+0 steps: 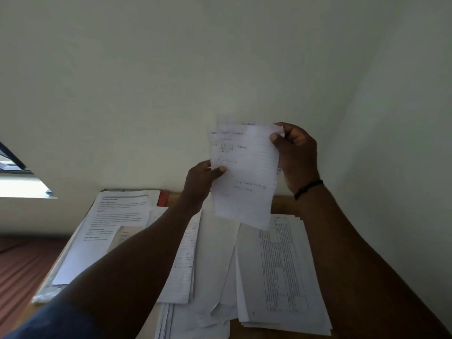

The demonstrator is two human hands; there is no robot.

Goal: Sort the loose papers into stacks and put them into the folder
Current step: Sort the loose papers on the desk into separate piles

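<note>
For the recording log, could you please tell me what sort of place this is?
Probably a home or small office room: a wooden desk against a plain pale wall, spread with stacks of printed papers, and a window on the left.

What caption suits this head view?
Both hands, left and right, hold up a handwritten sheet above paper stacks.
</note>
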